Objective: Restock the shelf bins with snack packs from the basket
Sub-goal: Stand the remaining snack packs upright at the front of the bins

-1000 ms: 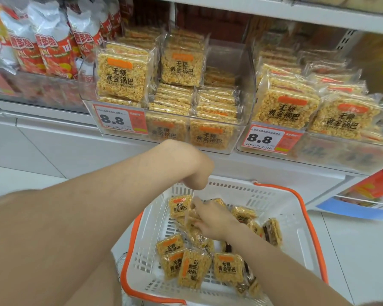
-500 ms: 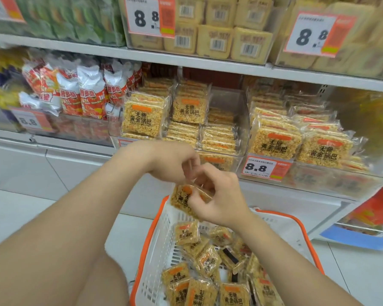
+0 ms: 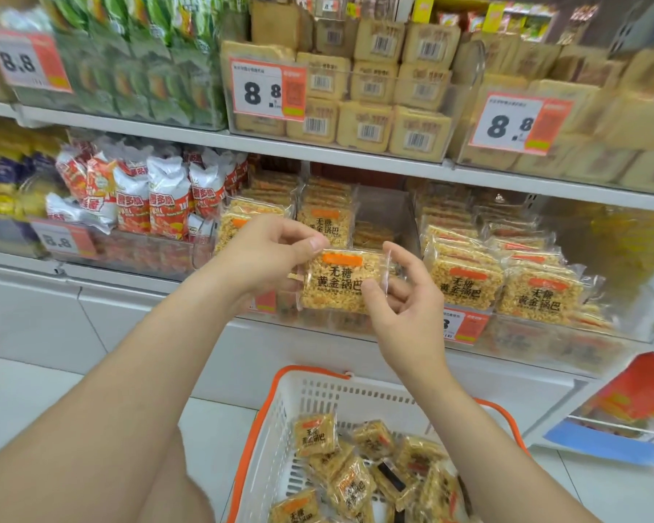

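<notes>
Both my hands hold one snack pack [image 3: 333, 283], a clear wrapper of yellow puffed rice with an orange label, upright in front of the lower shelf. My left hand [image 3: 269, 254] pinches its top left corner. My right hand [image 3: 401, 300] grips its right edge with thumb in front. Behind the pack stands the clear shelf bin [image 3: 387, 220] holding the same packs, with an open gap at its right. Below is the white basket [image 3: 295, 417] with orange rim, holding several more packs [image 3: 316, 434].
Another clear bin of the same packs [image 3: 529, 292] sits to the right. Red and white bags [image 3: 148, 198] fill the bin to the left. The upper shelf [image 3: 318, 149] carries pale barcode packs and 8.8 price tags. White floor tiles lie beside the basket.
Both hands have risen from the basket with one pack, up to the level of the lower shelf bin. The view has tilted upward, showing the upper shelf.
</notes>
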